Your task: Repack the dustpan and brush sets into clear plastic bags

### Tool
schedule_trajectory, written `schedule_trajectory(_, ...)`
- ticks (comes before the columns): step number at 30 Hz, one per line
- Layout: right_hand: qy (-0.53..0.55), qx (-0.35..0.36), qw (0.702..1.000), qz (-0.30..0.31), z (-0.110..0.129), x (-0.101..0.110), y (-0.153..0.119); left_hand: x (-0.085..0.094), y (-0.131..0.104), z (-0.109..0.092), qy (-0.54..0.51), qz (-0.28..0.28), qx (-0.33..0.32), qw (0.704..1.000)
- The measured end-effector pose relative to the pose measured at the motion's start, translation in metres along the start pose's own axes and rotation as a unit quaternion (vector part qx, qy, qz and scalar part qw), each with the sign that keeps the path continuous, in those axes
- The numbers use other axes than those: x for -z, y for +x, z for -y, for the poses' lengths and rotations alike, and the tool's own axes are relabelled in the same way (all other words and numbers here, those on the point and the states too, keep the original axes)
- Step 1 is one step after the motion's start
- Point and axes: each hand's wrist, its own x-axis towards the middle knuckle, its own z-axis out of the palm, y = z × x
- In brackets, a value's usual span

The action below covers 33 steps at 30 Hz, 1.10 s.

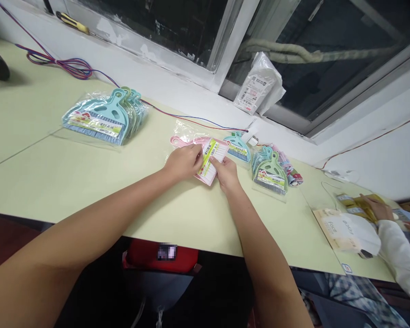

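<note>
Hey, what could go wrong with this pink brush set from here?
The clear bag around the pink set looks thin and could tear between the left hand and right hand. The blue set lies close by and might get bumped.

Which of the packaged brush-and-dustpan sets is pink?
The pink set held between the two hands, left and right; the sets lying on the table show blue or green instead.

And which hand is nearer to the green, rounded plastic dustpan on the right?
Right. The right hand grips the pink plastic dustpan, left of the green dustpan; the left hand is farther left, beside the pink handle.
</note>
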Motion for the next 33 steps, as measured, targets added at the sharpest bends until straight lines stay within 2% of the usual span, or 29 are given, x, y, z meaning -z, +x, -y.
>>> schedule_trajectory(2, 0.01, -0.002, 1.0, -0.011, 0.0, 0.002, 0.002, 0.007, 0.004, 0.006, -0.023, -0.04, -0.002, 0.999)
schedule_trajectory(4, 0.017, -0.007, 1.0, -0.018, 0.0, 0.004, 0.003, 0.015, 0.01, 0.022, -0.037, -0.116, 0.024, 0.992)
schedule_trajectory(6, 0.02, -0.01, 1.0, -0.022, 0.001, 0.007, 0.005, 0.022, 0.018, 0.045, -0.061, -0.185, 0.09, 0.977)
schedule_trajectory(7, 0.021, -0.009, 0.999, -0.022, 0.001, 0.008, 0.005, 0.024, 0.022, 0.057, -0.085, -0.191, 0.128, 0.969)
schedule_trajectory(8, 0.022, -0.008, 0.999, -0.022, 0.001, 0.008, 0.006, 0.024, 0.025, 0.068, -0.12, -0.183, 0.172, 0.961)
schedule_trajectory(10, 0.024, -0.009, 0.999, -0.022, 0.0, 0.009, 0.006, 0.022, 0.03, 0.083, -0.218, -0.115, 0.25, 0.936)
schedule_trajectory(12, 0.023, -0.012, 0.999, -0.019, -0.001, 0.01, 0.007, 0.019, 0.033, 0.087, -0.314, -0.046, 0.284, 0.905)
schedule_trajectory(14, 0.02, -0.016, 1.0, -0.015, -0.001, 0.011, 0.008, 0.016, 0.033, 0.085, -0.369, -0.015, 0.286, 0.884)
schedule_trajectory(21, -0.002, -0.053, 0.998, -0.017, 0.001, 0.012, 0.01, 0.007, 0.032, 0.081, -0.401, -0.046, 0.251, 0.88)
schedule_trajectory(28, 0.011, -0.093, 0.996, -0.006, 0.006, 0.01, 0.007, 0.002, 0.032, 0.079, -0.427, -0.075, 0.257, 0.864)
schedule_trajectory(33, 0.027, -0.096, 0.995, -0.001, 0.003, 0.012, 0.008, -0.003, 0.031, 0.078, -0.42, -0.074, 0.232, 0.874)
